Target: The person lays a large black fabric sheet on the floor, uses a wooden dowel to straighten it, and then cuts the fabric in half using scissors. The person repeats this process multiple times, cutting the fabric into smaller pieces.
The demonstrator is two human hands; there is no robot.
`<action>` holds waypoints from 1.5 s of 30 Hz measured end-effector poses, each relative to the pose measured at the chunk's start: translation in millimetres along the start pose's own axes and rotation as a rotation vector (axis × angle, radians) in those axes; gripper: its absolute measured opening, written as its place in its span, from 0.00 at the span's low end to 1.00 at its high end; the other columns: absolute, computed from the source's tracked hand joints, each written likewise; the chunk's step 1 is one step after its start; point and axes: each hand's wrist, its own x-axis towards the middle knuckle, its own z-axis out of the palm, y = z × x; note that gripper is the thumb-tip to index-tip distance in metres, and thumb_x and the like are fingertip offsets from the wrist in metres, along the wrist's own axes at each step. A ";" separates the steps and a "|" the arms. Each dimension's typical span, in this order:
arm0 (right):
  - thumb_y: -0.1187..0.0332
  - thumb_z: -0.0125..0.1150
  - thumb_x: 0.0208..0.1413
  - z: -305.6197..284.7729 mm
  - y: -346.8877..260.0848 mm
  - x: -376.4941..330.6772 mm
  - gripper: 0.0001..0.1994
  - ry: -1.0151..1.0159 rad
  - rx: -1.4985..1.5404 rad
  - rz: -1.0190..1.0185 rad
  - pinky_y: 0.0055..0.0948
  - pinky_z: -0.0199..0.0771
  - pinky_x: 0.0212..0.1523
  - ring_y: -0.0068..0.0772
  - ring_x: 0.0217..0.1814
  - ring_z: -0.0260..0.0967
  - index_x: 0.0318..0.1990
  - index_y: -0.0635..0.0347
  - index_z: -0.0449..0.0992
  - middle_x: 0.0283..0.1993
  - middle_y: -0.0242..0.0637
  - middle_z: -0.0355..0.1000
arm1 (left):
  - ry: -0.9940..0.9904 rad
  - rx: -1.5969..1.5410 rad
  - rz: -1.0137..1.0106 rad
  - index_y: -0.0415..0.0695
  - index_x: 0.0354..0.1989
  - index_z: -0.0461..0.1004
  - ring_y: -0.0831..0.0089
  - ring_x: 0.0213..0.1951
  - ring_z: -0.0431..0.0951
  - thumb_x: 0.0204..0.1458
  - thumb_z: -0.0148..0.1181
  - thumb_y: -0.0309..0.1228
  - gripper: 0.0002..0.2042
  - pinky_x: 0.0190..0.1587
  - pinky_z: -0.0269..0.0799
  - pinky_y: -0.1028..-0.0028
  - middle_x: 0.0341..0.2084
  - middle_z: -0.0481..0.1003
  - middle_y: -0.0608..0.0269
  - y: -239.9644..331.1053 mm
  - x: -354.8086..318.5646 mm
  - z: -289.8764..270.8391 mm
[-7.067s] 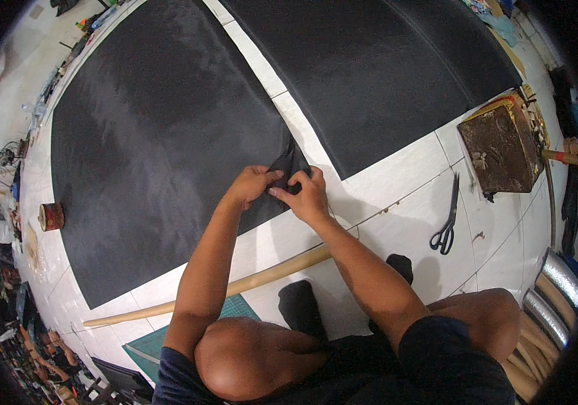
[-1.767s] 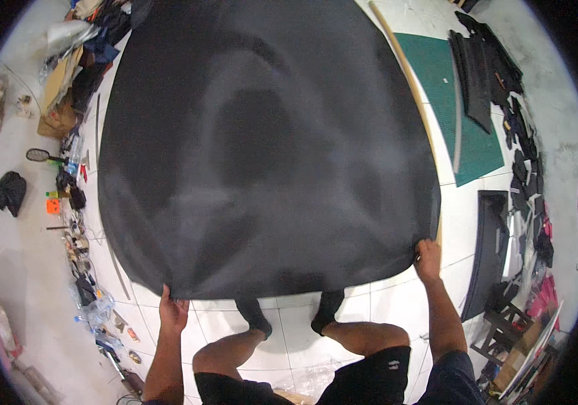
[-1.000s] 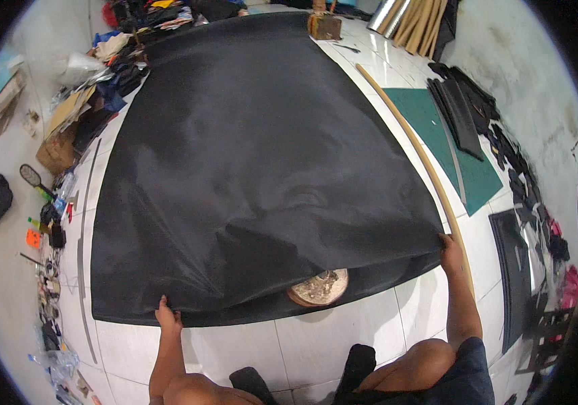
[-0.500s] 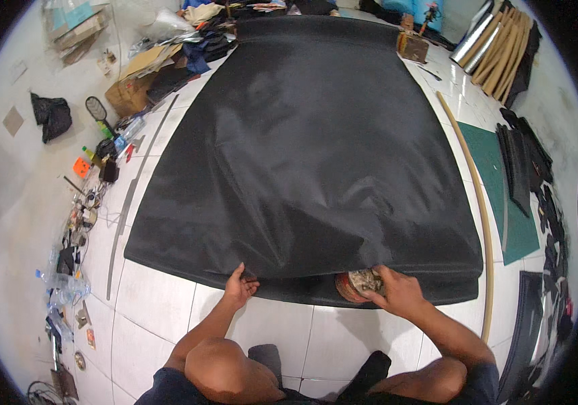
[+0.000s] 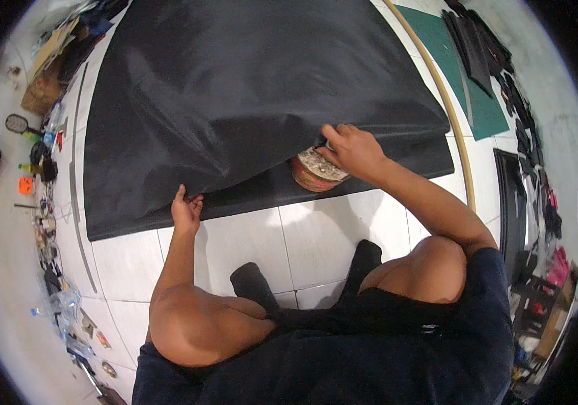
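A wide sheet of black fabric (image 5: pixel 248 88) lies in two layers on the floor in front of me, its upper layer lifted and rippled along the near edge. At that edge on the left, my left hand (image 5: pixel 186 210) is closed on the fabric, thumb up and fingers curled. Farther right, my right hand (image 5: pixel 355 152) pinches the raised upper edge; its fingertips are partly hidden. Just below it, a round, drum-shaped block (image 5: pixel 319 172) with a mottled pale top and reddish side rests on the lower layer, partly covered by my hand and the fabric.
A long tan pole (image 5: pixel 461 142) lies along the fabric's right side, beside a green mat (image 5: pixel 481 108) with dark pieces. Thin grey strips (image 5: pixel 76 202) lie on the left. Plastic bottles (image 5: pixel 65 300) and clutter line the left wall. My socked feet (image 5: pixel 252 280) are on the white tiles.
The view has tilted down toward my lap. My right hand has gone from the round block to the fabric edge above it, and the upper layer is lifted higher there.
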 end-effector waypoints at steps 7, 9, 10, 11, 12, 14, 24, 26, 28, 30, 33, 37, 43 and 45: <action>0.56 0.57 0.57 3.1 1.3 -3.2 0.14 -0.025 0.020 -0.151 0.41 0.78 0.28 0.47 0.30 0.76 0.43 0.55 0.68 0.27 0.45 0.73 | -0.008 0.038 -0.038 0.40 0.46 0.66 0.69 0.27 0.76 0.59 0.57 0.42 0.18 0.28 0.74 0.75 0.28 0.73 0.57 3.1 19.4 -21.1; 0.56 0.58 0.58 -1.1 -8.6 -21.5 0.14 -0.134 0.003 -0.191 0.41 0.77 0.26 0.45 0.28 0.76 0.41 0.55 0.68 0.26 0.44 0.73 | 0.013 0.086 -0.017 0.39 0.49 0.64 0.67 0.30 0.78 0.58 0.58 0.43 0.20 0.30 0.75 0.75 0.32 0.74 0.54 -1.2 12.0 -16.5; 0.56 0.59 0.57 -4.7 -14.3 -32.5 0.13 -0.108 0.062 -0.230 0.42 0.76 0.23 0.44 0.23 0.75 0.40 0.55 0.68 0.23 0.43 0.73 | 0.004 0.091 -0.028 0.39 0.49 0.64 0.67 0.31 0.78 0.58 0.58 0.43 0.20 0.30 0.76 0.75 0.33 0.74 0.53 -4.8 12.9 -15.8; 0.57 0.59 0.56 -10.1 -18.3 -42.8 0.14 -0.097 0.073 -0.239 0.42 0.76 0.22 0.44 0.22 0.75 0.40 0.55 0.68 0.21 0.43 0.72 | -0.007 0.099 -0.041 0.39 0.49 0.64 0.66 0.32 0.78 0.59 0.58 0.42 0.20 0.31 0.76 0.75 0.35 0.74 0.53 -4.7 13.9 -16.6; 0.57 0.60 0.56 -10.9 -20.8 -53.2 0.14 -0.089 0.086 -0.243 0.42 0.76 0.22 0.44 0.21 0.75 0.39 0.56 0.68 0.20 0.42 0.72 | -0.020 0.111 -0.057 0.39 0.50 0.64 0.66 0.33 0.79 0.59 0.57 0.42 0.20 0.31 0.76 0.74 0.36 0.74 0.52 -7.0 14.7 -15.5; 0.58 0.60 0.56 -10.3 -27.9 -67.3 0.14 -0.128 0.144 -0.215 0.42 0.75 0.21 0.45 0.21 0.74 0.39 0.56 0.68 0.19 0.43 0.71 | 0.023 0.039 -0.048 0.38 0.52 0.65 0.67 0.30 0.79 0.61 0.54 0.40 0.19 0.31 0.76 0.75 0.37 0.75 0.53 -11.0 18.7 -25.6; 0.52 0.56 0.55 -20.6 -55.4 -118.0 0.20 -0.587 0.506 -0.119 0.52 0.75 0.34 0.56 0.34 0.76 0.45 0.60 0.67 0.26 0.50 0.75 | 0.177 0.172 -0.037 0.34 0.50 0.63 0.69 0.33 0.77 0.57 0.61 0.38 0.22 0.39 0.80 0.72 0.35 0.73 0.52 -30.1 48.8 -66.6; 0.48 0.58 0.56 -13.3 -49.6 -127.0 0.22 -0.543 0.560 -0.209 0.51 0.74 0.33 0.58 0.31 0.75 0.40 0.60 0.67 0.24 0.53 0.73 | 0.168 0.187 -0.051 0.33 0.53 0.61 0.64 0.35 0.77 0.55 0.64 0.39 0.26 0.42 0.79 0.72 0.35 0.72 0.54 -30.2 49.9 -70.0; 0.46 0.59 0.55 -17.7 -39.2 -123.8 0.23 -0.648 0.624 -0.275 0.51 0.73 0.36 0.58 0.34 0.75 0.40 0.59 0.68 0.28 0.53 0.74 | 0.252 0.188 -0.025 0.34 0.54 0.61 0.65 0.41 0.76 0.53 0.66 0.41 0.28 0.45 0.77 0.72 0.42 0.72 0.50 -39.2 49.3 -66.2; 0.45 0.61 0.54 -19.1 -3.8 -104.3 0.23 -0.663 0.774 -0.050 0.41 0.73 0.38 0.49 0.38 0.76 0.43 0.55 0.71 0.35 0.47 0.77 | 0.196 0.227 -0.009 0.36 0.53 0.64 0.67 0.40 0.75 0.54 0.64 0.41 0.26 0.43 0.77 0.74 0.47 0.70 0.53 -34.2 36.6 -59.3; 0.55 0.65 0.54 -4.8 99.1 -76.1 0.16 -0.029 0.840 0.586 0.34 0.74 0.36 0.32 0.36 0.76 0.41 0.57 0.76 0.37 0.39 0.77 | 0.317 0.256 0.038 0.38 0.53 0.66 0.67 0.38 0.74 0.54 0.64 0.41 0.24 0.40 0.74 0.73 0.45 0.71 0.57 -16.4 41.1 -78.9; 0.59 0.60 0.55 59.4 324.1 -174.0 0.27 0.143 0.268 1.125 0.39 0.74 0.48 0.46 0.48 0.74 0.58 0.69 0.67 0.46 0.53 0.74 | 0.234 0.258 -0.003 0.38 0.50 0.67 0.67 0.37 0.73 0.55 0.63 0.40 0.22 0.40 0.73 0.71 0.44 0.71 0.57 -47.7 50.3 -57.9; 0.49 0.63 0.50 95.4 401.1 -182.7 0.36 0.148 0.287 1.322 0.47 0.62 0.64 0.59 0.63 0.62 0.62 0.64 0.63 0.61 0.63 0.62 | 0.364 0.417 0.048 0.38 0.38 0.73 0.70 0.24 0.71 0.57 0.60 0.38 0.13 0.24 0.69 0.78 0.30 0.74 0.59 -33.0 53.3 -68.1; 0.47 0.65 0.47 91.2 408.0 -170.7 0.35 -0.042 0.416 1.256 0.44 0.66 0.60 0.55 0.59 0.68 0.55 0.67 0.71 0.55 0.60 0.69 | 0.324 0.455 0.094 0.41 0.31 0.72 0.74 0.20 0.71 0.57 0.59 0.37 0.12 0.20 0.67 0.78 0.24 0.73 0.62 -23.7 42.2 -69.6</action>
